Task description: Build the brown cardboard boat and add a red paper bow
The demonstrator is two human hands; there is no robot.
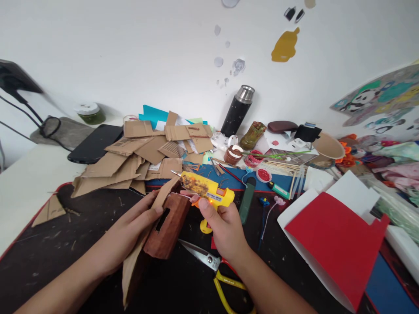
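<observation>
Aiming a yellow hot-glue gun (209, 189) over a cardboard strip (166, 192), above a black desk mat (75, 255).
Apparently at a gluing step, with the right hand (228, 226) wrapped around the gun's handle and the left hand (137, 222) pinching the strip alongside a brown-painted cardboard box (168, 231). Holding the box tilted, just right of the left thumb, short of the mat's far edge, near scissors (211, 261). Likely calling next for a steady pinch, well clear of the nozzle.

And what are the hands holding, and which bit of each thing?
The right hand holds the yellow glue gun by its handle. The left hand holds the cardboard near its upper end, beside the brown box.
</observation>
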